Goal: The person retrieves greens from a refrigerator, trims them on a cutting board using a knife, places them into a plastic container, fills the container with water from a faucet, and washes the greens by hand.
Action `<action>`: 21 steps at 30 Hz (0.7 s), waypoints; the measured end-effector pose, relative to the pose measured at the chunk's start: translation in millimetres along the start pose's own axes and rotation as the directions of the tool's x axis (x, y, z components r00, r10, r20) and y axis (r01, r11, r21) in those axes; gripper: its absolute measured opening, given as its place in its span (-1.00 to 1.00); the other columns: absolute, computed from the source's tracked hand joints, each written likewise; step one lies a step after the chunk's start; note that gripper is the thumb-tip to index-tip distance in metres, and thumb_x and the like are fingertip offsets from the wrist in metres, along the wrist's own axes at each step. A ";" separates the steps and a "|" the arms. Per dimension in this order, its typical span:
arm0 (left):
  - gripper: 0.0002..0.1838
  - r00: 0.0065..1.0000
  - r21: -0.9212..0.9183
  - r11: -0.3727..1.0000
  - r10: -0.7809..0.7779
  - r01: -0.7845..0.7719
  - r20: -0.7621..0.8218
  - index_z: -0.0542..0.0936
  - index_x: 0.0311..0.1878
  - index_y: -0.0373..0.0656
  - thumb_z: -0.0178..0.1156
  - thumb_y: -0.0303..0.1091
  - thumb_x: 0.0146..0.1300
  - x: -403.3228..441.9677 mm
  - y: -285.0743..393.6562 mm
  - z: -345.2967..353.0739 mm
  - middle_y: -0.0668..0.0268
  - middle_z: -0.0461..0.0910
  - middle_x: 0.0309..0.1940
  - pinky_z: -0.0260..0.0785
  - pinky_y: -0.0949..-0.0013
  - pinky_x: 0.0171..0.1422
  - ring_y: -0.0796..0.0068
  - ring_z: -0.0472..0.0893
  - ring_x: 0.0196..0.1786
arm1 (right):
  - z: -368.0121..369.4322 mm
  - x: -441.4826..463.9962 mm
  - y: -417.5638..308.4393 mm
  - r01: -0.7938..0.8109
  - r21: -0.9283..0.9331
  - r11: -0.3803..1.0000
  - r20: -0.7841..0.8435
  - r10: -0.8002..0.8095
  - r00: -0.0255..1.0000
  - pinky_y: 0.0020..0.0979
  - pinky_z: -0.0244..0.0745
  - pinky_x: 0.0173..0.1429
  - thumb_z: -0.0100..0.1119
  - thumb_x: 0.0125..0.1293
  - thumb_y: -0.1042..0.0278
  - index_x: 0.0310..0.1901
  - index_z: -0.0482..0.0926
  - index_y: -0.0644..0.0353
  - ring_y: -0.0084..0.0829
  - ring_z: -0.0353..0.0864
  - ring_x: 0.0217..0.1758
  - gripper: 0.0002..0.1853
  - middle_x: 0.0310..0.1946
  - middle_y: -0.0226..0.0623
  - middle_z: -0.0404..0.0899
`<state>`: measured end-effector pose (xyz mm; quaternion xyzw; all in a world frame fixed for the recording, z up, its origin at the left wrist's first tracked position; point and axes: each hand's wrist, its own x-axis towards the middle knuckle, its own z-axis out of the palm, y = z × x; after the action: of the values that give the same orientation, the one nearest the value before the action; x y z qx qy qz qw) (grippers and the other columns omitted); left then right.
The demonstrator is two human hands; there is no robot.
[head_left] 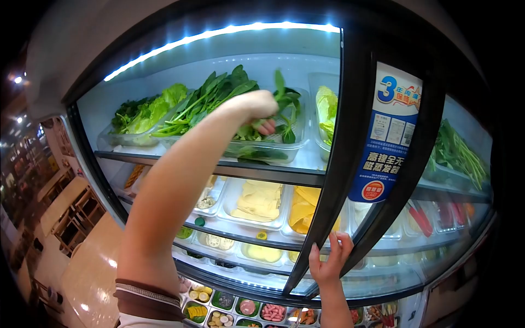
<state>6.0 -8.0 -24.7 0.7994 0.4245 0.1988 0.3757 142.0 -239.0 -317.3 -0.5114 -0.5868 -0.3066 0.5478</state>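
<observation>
The left hand [257, 109] is curled over the tub [290, 150], apparently gripping greens [287, 101] there. Below the tub to the right, the right hand [329, 263] touches the frame [335, 194], thumb and fingers parted. The 1 reach is done; the gripped greens aren't yet clear.

- big "3" plus "年内" up top on the blue-and-white sticker [379, 150], fridge door frame [433, 104]
- lower down, "高镍全无磁蒸发器"
- fine print's too tiny, sorry
</observation>
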 end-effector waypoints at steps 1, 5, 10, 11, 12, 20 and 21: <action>-0.68 0.997 0.015 1.000 -0.020 0.021 -0.072 0.38 0.03 -0.52 -0.07 -0.43 0.34 -0.1 -2.1 -7.8 -0.11 0.58 -0.19 0.61 0.27 -0.23 0.18 0.67 -0.20 | -0.7 0.2 0.5 0.006 -0.003 1.000 0.007 -0.006 1.000 -0.21 0.25 0.10 0.28 0.06 0.39 0.06 0.41 0.25 -0.14 0.30 0.08 -0.51 0.00 -0.14 0.29; -0.72 0.984 0.026 0.999 -0.031 0.036 -0.174 0.37 0.00 -0.47 -0.07 -0.43 0.33 -4.6 -10.6 -25.9 -0.04 0.58 -0.21 0.59 0.41 -0.38 0.30 0.68 -0.31 | 1.6 0.1 0.1 0.016 -0.012 1.000 -0.009 -0.016 1.000 -0.21 0.25 0.09 0.28 0.06 0.38 0.05 0.41 0.25 -0.13 0.30 0.08 -0.51 0.01 -0.14 0.29; -0.65 0.992 -0.029 0.999 0.010 -0.014 -0.125 0.37 0.03 -0.49 0.00 -0.36 0.34 -12.5 -7.3 -25.4 -0.02 0.58 -0.22 0.59 0.44 -0.37 0.34 0.67 -0.31 | 3.4 0.1 -0.4 0.017 -0.025 1.000 -0.020 -0.017 1.000 -0.20 0.23 0.09 0.28 0.07 0.37 0.06 0.40 0.26 -0.13 0.31 0.08 -0.51 0.01 -0.14 0.29; -0.63 0.993 -0.024 0.999 0.023 -0.026 -0.119 0.36 0.05 -0.49 0.00 -0.34 0.34 -13.4 -5.3 -21.6 -0.01 0.58 -0.22 0.60 0.43 -0.35 0.34 0.67 -0.32 | 3.5 -0.8 0.1 0.017 -0.025 1.000 -0.021 -0.018 1.000 -0.20 0.23 0.09 0.28 0.07 0.37 0.06 0.40 0.26 -0.13 0.31 0.08 -0.51 0.01 -0.13 0.29; -0.61 0.993 -0.018 0.999 0.037 -0.039 -0.113 0.36 0.07 -0.50 0.01 -0.33 0.34 -18.0 -0.4 -15.6 -0.01 0.58 -0.21 0.60 0.41 -0.33 0.33 0.67 -0.32 | 3.7 -1.3 0.2 0.017 -0.022 1.000 -0.020 -0.017 1.000 -0.20 0.23 0.10 0.28 0.07 0.37 0.06 0.41 0.26 -0.13 0.31 0.08 -0.51 0.01 -0.14 0.29; -0.67 0.905 0.608 0.791 0.306 -0.069 -0.296 0.62 -0.12 -0.32 0.15 -0.21 0.23 -6.6 -4.9 -24.9 0.07 0.65 -0.26 0.54 0.30 -0.14 0.30 0.67 -0.27 | 1.3 -2.5 2.3 0.029 -0.027 0.999 -0.001 -0.029 1.000 -0.21 0.22 0.10 0.28 0.06 0.37 0.08 0.41 0.25 -0.14 0.31 0.08 -0.49 0.01 -0.15 0.30; -0.69 0.883 0.761 0.649 0.365 -0.014 -0.294 0.65 -0.16 -0.28 0.17 -0.21 0.20 -9.5 -4.6 -24.5 0.10 0.65 -0.27 0.52 0.28 -0.12 0.29 0.67 -0.26 | 1.3 -2.7 2.6 0.030 -0.032 0.999 -0.002 -0.031 1.000 -0.21 0.22 0.10 0.28 0.06 0.37 0.08 0.41 0.25 -0.14 0.31 0.08 -0.49 0.02 -0.15 0.30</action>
<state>-17.4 -3.6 -12.5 0.8598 0.4501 0.2167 -0.1058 143.7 -237.8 -320.8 -0.5107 -0.5889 -0.3249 0.5356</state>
